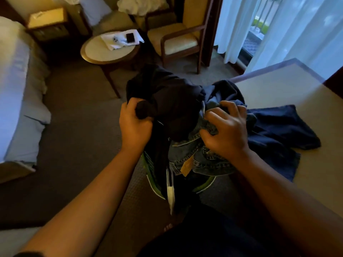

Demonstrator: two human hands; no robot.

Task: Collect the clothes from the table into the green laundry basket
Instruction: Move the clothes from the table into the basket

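The jeans are blue denim with pale raised stitching and a tan patch. The black garment is soft, matt cloth, as is the navy cloth. The green laundry basket looks like smooth plastic. The table has a matt beige top.

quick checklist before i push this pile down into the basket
1. Left hand gripping the black garment: ok.
2. Right hand gripping the jeans: ok.
3. Pile over the green laundry basket: ok, rim shows beneath.
4. Room left inside the basket: cannot tell, clothes hide it.
5. Navy cloth off the table: not ok, it lies there.
6. All fabric inside the rim: not ok, a dark piece hangs over.
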